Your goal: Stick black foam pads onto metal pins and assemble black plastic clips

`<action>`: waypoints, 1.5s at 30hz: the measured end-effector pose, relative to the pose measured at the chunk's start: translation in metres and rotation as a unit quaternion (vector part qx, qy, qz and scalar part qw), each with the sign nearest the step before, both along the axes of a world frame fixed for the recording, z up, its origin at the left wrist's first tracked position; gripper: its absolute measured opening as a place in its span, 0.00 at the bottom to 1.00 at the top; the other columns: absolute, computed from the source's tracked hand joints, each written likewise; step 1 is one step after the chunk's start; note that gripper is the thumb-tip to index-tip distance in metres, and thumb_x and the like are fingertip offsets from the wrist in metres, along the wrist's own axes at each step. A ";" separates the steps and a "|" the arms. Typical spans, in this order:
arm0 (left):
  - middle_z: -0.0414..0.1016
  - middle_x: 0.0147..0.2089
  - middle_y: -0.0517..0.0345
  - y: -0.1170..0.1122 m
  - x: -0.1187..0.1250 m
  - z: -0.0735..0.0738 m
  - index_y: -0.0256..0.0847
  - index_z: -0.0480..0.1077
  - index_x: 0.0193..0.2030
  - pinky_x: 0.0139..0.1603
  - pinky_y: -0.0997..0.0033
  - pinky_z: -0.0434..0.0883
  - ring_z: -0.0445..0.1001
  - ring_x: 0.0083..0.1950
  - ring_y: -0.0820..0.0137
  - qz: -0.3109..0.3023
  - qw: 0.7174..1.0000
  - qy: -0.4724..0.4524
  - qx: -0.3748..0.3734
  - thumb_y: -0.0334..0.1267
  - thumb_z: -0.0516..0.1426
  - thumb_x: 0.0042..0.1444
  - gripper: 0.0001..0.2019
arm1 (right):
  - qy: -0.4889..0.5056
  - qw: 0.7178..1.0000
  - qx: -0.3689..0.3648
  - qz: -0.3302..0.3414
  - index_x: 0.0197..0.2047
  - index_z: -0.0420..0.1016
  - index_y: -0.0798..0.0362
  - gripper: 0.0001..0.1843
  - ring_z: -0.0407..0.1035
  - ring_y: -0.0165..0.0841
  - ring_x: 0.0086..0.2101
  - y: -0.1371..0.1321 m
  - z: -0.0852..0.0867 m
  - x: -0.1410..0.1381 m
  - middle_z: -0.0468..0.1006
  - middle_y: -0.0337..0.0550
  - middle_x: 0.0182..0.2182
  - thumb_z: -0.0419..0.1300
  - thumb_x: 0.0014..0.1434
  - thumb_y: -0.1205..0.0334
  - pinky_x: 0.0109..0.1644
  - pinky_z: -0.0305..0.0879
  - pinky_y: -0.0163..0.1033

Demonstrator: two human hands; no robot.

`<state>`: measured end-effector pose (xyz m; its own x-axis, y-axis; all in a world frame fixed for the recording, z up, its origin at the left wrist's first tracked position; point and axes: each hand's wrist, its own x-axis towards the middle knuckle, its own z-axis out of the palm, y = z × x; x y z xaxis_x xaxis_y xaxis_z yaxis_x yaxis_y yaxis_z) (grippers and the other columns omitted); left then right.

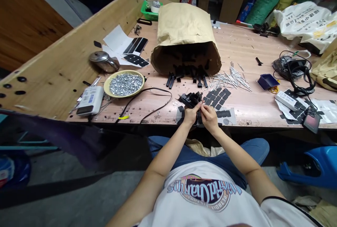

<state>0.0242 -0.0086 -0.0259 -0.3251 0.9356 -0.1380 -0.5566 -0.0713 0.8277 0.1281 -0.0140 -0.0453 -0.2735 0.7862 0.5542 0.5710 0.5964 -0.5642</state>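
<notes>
My left hand (191, 113) and my right hand (207, 115) meet at the table's front edge, fingers pinched together on a small black plastic part (199, 109). Just beyond the fingertips lies a heap of black plastic parts (190, 99). Black adhesive pads (217, 97) on a backing sheet sit to the right of the heap. Behind them, thin metal pins (229, 79) are scattered, and black pieces (184, 74) spill from a brown paper sack (184, 37) lying on its side.
A yellow dish of small silver screws (124, 83) stands at the left, with a black cable (150, 102), a white device (91, 99) and a metal lid (103, 61). At the right are a blue tray (267, 80), cables (295, 67), sheets of pads. A wooden wall (79, 44) borders the left.
</notes>
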 end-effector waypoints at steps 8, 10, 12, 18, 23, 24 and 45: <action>0.80 0.33 0.52 0.000 0.000 -0.015 0.37 0.75 0.29 0.42 0.66 0.74 0.78 0.39 0.61 -0.030 0.964 0.265 -0.018 0.35 0.62 0.39 0.08 | 0.169 0.960 -0.221 0.038 0.67 0.50 0.46 0.43 0.63 0.41 0.56 0.018 0.008 0.009 0.62 0.52 0.59 0.57 0.54 0.39 0.56 0.64 0.48; 0.80 0.33 0.52 0.000 0.000 -0.019 0.37 0.75 0.30 0.40 0.67 0.74 0.78 0.38 0.61 -0.065 0.945 0.319 -0.018 0.32 0.59 0.41 0.07 | 0.165 0.959 -0.228 0.038 0.67 0.50 0.46 0.47 0.61 0.43 0.57 0.021 0.011 0.005 0.62 0.51 0.59 0.60 0.49 0.37 0.59 0.61 0.49; 0.80 0.33 0.51 0.000 -0.002 -0.021 0.37 0.75 0.30 0.39 0.67 0.73 0.78 0.38 0.60 -0.090 0.922 0.375 -0.021 0.30 0.58 0.40 0.08 | 0.153 0.965 -0.209 0.026 0.65 0.54 0.47 0.47 0.59 0.43 0.58 0.022 0.014 0.001 0.64 0.51 0.57 0.61 0.47 0.36 0.62 0.56 0.51; 0.79 0.40 0.50 0.001 -0.011 -0.021 0.39 0.75 0.35 0.42 0.65 0.73 0.77 0.43 0.58 -0.130 0.880 0.455 -0.030 0.28 0.59 0.38 0.14 | 0.120 0.981 -0.151 0.012 0.62 0.60 0.49 0.46 0.59 0.43 0.57 0.019 0.016 -0.001 0.65 0.52 0.55 0.63 0.44 0.35 0.63 0.54 0.51; 0.79 0.40 0.52 0.003 -0.014 -0.014 0.38 0.74 0.39 0.42 0.66 0.73 0.76 0.43 0.60 -0.112 0.929 0.351 0.009 0.32 0.63 0.35 0.18 | 0.115 0.983 -0.139 0.018 0.59 0.61 0.50 0.44 0.60 0.43 0.57 0.021 0.016 -0.002 0.65 0.54 0.55 0.64 0.44 0.37 0.63 0.55 0.51; 0.79 0.39 0.53 0.004 -0.014 -0.013 0.38 0.74 0.38 0.43 0.66 0.72 0.76 0.42 0.61 -0.104 0.941 0.321 0.028 0.33 0.63 0.35 0.18 | 0.110 0.983 -0.144 0.022 0.61 0.60 0.50 0.45 0.60 0.43 0.57 0.021 0.016 -0.002 0.65 0.54 0.56 0.64 0.44 0.37 0.63 0.55 0.51; 0.79 0.30 0.54 0.003 -0.005 -0.020 0.39 0.72 0.28 0.43 0.59 0.74 0.78 0.37 0.61 0.007 0.978 0.206 0.017 0.37 0.66 0.31 0.14 | -0.066 0.974 0.016 -0.216 0.28 0.69 0.55 0.21 0.67 0.33 0.34 0.141 0.003 0.088 0.74 0.51 0.27 0.46 0.65 0.53 0.39 0.65 0.38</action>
